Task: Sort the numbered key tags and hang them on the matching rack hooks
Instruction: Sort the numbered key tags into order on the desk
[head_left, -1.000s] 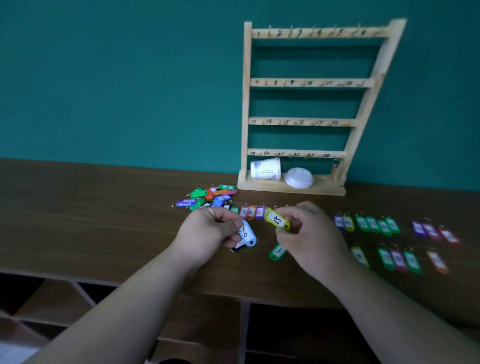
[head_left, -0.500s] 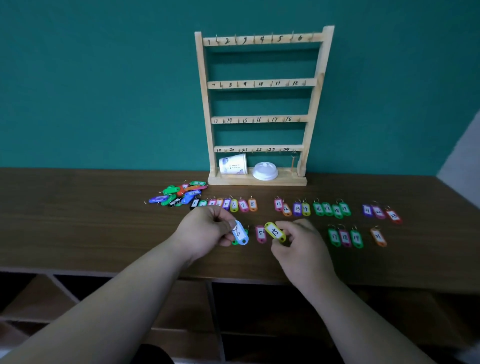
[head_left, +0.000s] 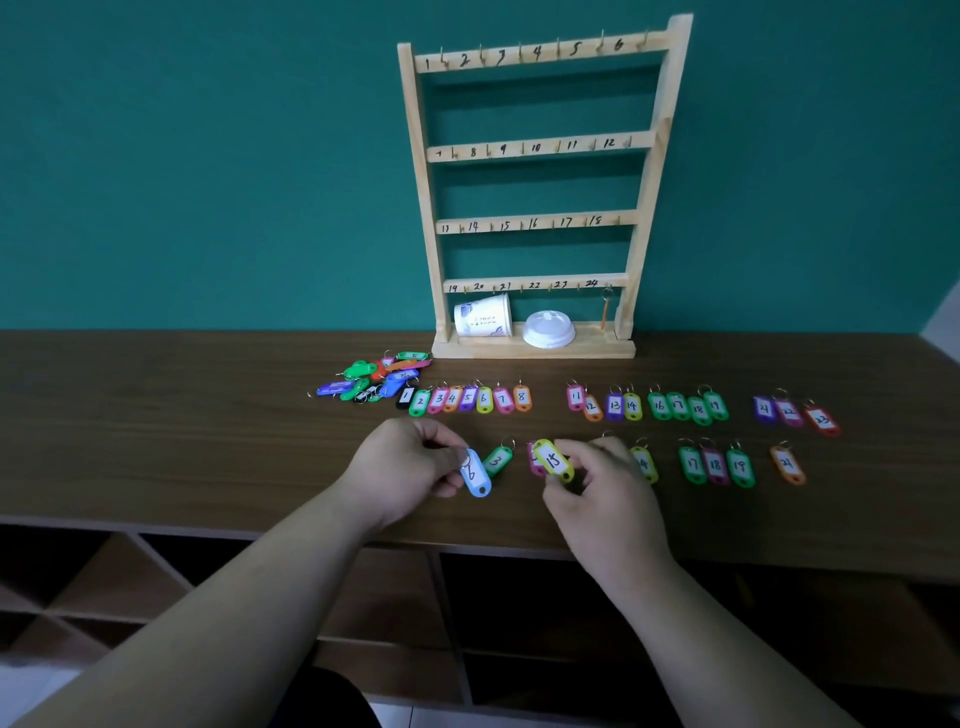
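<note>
The surface (head_left: 156, 415) carries the rack (head_left: 535, 148) at the back, its hooks mostly bare, so sorting looks to be the step in hand. Two numbered rows (head_left: 483, 399) lie before it. The left hand (head_left: 405, 470) has a blue tag (head_left: 475, 475) pinched in its grip, and the right hand (head_left: 602, 499) a yellow tag (head_left: 555, 460) marked 15. Next, each probably needs laying in its ordered gap.

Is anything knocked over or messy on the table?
Yes. The paper cup lies tipped on its side on the rack's base, and a white lid sits beside it. Left of the neat rows, a heap of tags is jumbled together, some overlapping. Nothing looks spilled or broken.
</note>
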